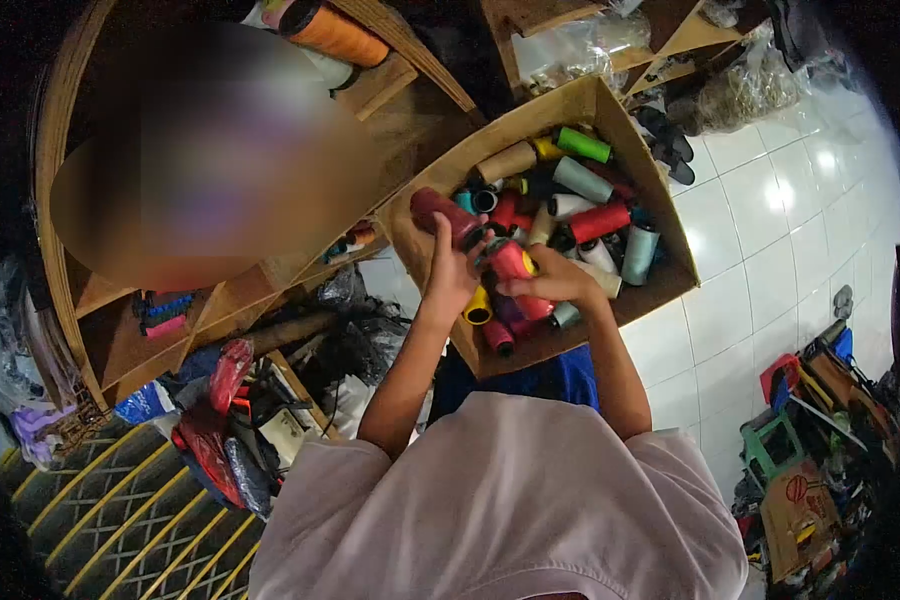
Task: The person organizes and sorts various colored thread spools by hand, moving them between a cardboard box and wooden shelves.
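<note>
The left hand (456,268) is gripping a dark red spool (442,211) at the centre of the frame, and the right hand (562,279) is closing around a pinkish-red spool (511,261) beside it. Both are hovering over a cardboard box (656,192) holding jumbled spools, while white floor tiles (747,235) are showing at right.

no legible text, red emblem (797,487) on carton (801,525)

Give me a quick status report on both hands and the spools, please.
Left hand gripping dark red spool. Right hand gripping pinkish-red spool. Other spools crowded beneath them in cardboard box.
</note>
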Action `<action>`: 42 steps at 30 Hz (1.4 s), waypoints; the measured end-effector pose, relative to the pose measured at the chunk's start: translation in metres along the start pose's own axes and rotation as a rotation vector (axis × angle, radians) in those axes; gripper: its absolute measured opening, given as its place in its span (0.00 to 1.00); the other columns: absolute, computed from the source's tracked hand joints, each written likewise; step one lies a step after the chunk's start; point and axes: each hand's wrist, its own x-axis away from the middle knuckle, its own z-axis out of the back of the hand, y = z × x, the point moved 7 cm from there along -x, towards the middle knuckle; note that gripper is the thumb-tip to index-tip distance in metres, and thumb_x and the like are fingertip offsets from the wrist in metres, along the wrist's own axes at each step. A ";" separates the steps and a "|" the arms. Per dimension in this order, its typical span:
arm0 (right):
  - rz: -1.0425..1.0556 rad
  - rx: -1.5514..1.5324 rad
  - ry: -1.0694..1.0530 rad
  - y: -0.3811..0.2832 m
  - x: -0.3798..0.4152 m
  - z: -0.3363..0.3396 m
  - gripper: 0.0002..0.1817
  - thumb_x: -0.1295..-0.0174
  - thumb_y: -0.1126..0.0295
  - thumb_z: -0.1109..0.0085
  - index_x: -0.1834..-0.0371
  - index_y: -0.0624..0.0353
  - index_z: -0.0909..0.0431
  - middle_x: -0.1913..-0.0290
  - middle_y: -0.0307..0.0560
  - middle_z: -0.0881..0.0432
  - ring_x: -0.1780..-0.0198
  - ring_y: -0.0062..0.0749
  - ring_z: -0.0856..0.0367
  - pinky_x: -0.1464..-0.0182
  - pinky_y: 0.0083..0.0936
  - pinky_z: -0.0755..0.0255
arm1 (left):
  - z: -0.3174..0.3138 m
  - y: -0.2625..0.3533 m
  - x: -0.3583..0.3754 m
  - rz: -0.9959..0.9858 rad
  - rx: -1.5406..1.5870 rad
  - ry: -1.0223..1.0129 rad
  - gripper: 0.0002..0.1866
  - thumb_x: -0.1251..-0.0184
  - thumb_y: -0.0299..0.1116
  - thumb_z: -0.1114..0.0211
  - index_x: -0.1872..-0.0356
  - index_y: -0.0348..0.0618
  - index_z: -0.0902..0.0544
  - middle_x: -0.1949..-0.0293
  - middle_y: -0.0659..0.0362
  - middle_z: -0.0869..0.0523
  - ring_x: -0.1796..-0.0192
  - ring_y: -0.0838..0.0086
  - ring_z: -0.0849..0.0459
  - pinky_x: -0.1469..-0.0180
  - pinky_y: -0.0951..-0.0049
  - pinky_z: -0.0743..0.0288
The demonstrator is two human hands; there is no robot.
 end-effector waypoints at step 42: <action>0.155 -0.289 0.234 0.039 -0.026 -0.052 0.28 0.56 0.55 0.28 0.56 0.62 0.20 0.64 0.52 0.16 0.61 0.39 0.17 0.54 0.33 0.26 | 0.050 0.261 -0.183 -1.136 -1.420 0.046 0.26 0.50 0.27 0.20 0.51 0.34 0.23 0.55 0.56 0.17 0.56 0.72 0.19 0.52 0.70 0.22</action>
